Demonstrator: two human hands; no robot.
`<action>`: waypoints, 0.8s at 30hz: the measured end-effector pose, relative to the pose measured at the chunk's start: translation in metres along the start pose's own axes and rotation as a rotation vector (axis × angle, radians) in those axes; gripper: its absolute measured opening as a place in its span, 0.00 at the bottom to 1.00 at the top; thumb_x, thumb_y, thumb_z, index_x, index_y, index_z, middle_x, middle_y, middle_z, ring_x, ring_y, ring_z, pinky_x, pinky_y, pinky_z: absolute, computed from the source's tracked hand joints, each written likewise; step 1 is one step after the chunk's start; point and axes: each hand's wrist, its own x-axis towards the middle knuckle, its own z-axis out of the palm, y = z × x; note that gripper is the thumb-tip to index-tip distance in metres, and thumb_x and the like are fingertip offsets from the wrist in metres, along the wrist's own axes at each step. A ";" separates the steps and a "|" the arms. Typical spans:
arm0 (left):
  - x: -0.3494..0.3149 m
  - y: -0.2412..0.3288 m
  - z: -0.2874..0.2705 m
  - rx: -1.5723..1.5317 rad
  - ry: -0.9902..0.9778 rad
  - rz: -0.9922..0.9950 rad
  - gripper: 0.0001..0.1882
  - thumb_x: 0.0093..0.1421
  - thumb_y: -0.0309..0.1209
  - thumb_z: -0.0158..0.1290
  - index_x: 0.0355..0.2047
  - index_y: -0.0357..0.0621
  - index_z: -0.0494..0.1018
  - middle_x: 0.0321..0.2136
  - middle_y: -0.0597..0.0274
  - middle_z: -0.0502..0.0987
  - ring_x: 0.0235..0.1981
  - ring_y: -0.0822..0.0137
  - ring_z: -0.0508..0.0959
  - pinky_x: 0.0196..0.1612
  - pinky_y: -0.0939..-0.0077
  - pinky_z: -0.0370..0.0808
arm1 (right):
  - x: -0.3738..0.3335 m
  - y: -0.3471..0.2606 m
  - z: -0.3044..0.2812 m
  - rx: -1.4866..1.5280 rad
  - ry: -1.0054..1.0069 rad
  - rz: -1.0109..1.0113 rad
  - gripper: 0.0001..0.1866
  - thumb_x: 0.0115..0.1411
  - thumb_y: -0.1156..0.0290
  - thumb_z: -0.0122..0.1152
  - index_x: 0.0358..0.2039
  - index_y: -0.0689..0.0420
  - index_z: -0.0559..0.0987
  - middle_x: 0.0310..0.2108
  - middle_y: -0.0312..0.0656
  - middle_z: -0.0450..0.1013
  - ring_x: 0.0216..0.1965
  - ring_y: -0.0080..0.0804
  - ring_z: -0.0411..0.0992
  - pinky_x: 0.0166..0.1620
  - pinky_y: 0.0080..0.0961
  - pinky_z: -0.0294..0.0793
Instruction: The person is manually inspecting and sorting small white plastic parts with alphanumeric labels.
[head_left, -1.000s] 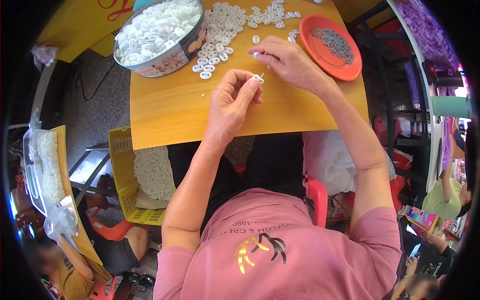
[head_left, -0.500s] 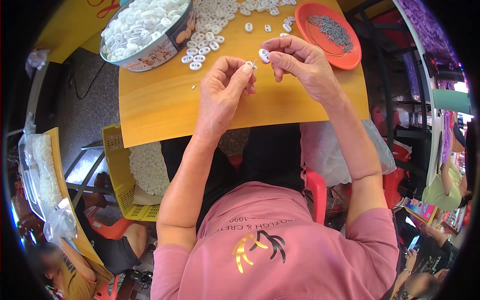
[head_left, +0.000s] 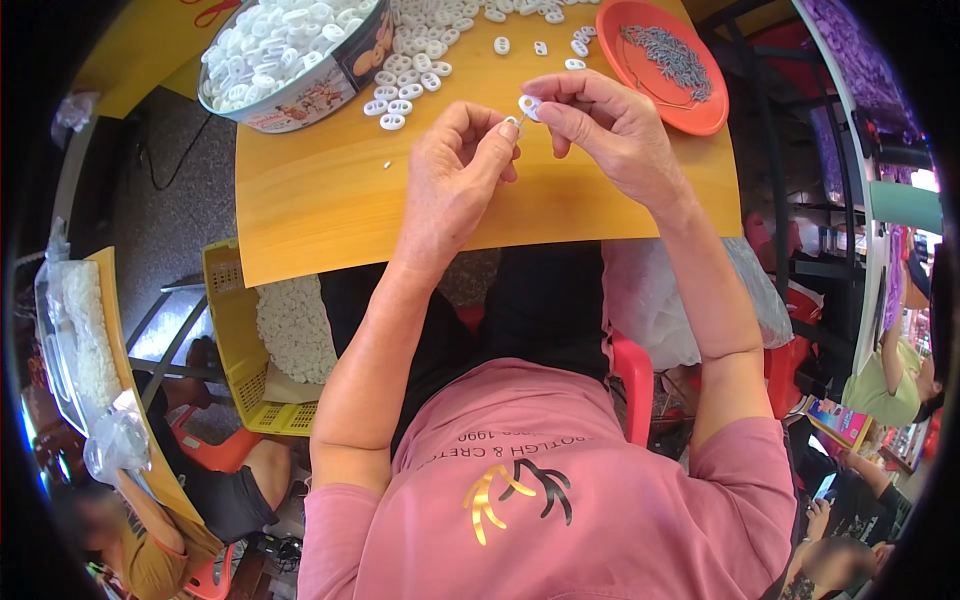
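Above the wooden table my two hands almost meet. My left hand pinches a small white plastic part, from which a thin greyish piece, perhaps a spring, points toward the other hand. Between thumb and forefinger of my right hand is a white oval plastic piece with holes. The two parts are close together; whether they touch I cannot tell. Loose white oval pieces of the same look lie beyond my left hand. Right of my right hand, an orange plate holds a heap of small grey springs.
A round tin full of white pieces stands at the table's far left. A tiny white bit lies on the yellow-brown tabletop. Below left is a yellow crate of white pieces. Other people sit on both sides.
My hands have come closer together, bringing the thin greyish piece up to the white oval piece. The left hand moved slightly right and up; the grips look the same.
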 end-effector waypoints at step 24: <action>-0.001 -0.002 0.002 0.063 0.001 0.032 0.09 0.64 0.30 0.54 0.33 0.35 0.72 0.25 0.67 0.74 0.24 0.79 0.73 0.29 0.83 0.72 | 0.004 -0.012 -0.010 -0.706 -0.060 -0.392 0.05 0.58 0.74 0.63 0.35 0.60 0.80 0.30 0.41 0.74 0.29 0.38 0.75 0.32 0.30 0.74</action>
